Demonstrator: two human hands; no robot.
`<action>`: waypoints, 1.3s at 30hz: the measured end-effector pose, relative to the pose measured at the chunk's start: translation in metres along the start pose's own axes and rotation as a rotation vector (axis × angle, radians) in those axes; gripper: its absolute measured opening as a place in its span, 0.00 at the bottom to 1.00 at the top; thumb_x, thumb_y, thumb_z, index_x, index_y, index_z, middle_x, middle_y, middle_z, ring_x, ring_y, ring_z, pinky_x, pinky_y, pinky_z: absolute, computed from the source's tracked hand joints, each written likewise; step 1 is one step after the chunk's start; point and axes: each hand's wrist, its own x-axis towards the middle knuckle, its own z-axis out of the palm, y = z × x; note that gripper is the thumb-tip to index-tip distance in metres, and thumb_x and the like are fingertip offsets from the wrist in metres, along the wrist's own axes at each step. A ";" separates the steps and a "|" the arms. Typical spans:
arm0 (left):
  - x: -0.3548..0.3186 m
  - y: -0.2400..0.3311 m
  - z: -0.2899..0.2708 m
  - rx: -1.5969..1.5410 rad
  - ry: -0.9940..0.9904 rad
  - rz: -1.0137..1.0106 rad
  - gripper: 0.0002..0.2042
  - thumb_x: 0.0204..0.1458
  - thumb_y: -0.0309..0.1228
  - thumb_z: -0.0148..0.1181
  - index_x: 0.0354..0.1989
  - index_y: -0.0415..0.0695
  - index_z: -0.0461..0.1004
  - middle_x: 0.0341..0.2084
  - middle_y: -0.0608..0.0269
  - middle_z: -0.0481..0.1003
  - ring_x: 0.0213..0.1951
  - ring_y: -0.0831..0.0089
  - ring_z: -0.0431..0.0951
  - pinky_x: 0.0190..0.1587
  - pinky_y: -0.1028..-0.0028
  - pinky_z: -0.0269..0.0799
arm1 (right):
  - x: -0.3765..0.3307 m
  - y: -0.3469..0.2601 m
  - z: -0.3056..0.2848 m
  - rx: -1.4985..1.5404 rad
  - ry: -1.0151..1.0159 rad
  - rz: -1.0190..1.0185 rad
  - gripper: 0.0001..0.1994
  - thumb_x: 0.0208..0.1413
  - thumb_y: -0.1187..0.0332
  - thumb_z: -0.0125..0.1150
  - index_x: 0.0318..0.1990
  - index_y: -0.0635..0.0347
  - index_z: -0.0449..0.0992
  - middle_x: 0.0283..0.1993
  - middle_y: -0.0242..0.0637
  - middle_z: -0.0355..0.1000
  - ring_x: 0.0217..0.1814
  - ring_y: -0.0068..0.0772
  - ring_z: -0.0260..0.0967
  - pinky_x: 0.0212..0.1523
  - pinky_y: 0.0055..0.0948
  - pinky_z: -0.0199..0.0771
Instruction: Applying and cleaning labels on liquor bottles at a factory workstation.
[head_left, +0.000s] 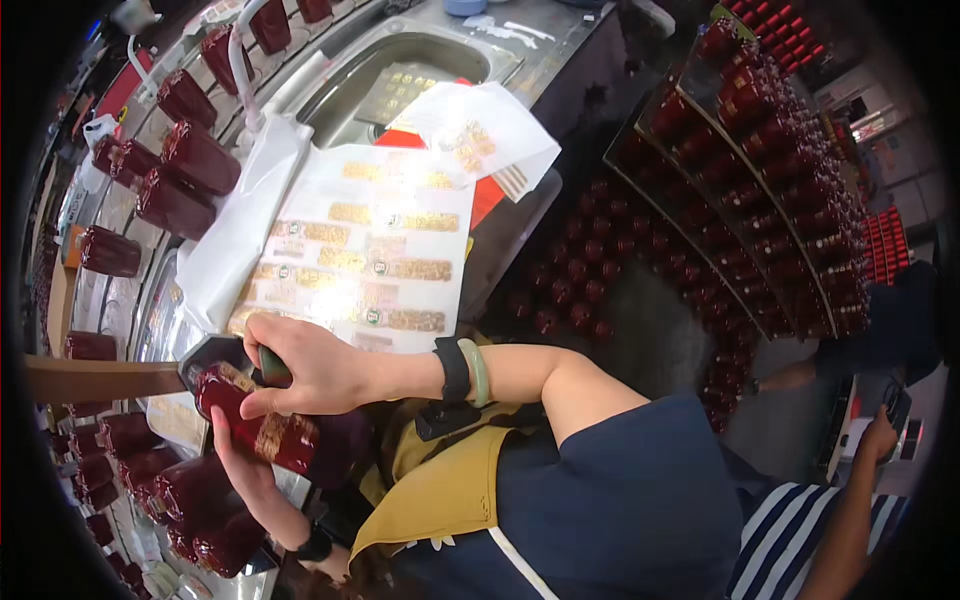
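Note:
My left hand (pixel 243 462) grips a glossy dark red bottle (pixel 287 440) that lies tilted, with gold decals (pixel 270 432) on its side. My right hand (pixel 315 368) is closed at the bottle's upper side, round a dark green piece (pixel 273 367) whose far end is hidden and whose kind I cannot make out. The right thumb lies close to the bottle's surface. Just beyond my hands, large white decal sheets (pixel 335 275) with rows of gold patches cover the work surface. In the metal sink (pixel 490 62) behind them rests another decal sheet (pixel 400 92).
Dark red bottles (pixel 200 157) stand along the left on a rack, and several more (pixel 205 500) sit at lower left. A wooden bar (pixel 100 380) reaches toward my hands. Tiered shelves of bottles (pixel 760 150) and bottles on the floor (pixel 575 265) fill the right. Another person's hand (pixel 880 437) shows at far right.

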 end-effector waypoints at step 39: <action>-0.058 -0.007 0.114 0.611 0.008 0.745 0.25 0.64 0.25 0.58 0.69 0.34 0.63 0.70 0.50 0.66 0.69 0.59 0.67 0.73 0.58 0.57 | -0.007 -0.098 -0.293 -0.974 0.300 -0.092 0.06 0.60 0.71 0.66 0.40 0.64 0.82 0.34 0.45 0.74 0.35 0.45 0.74 0.39 0.35 0.73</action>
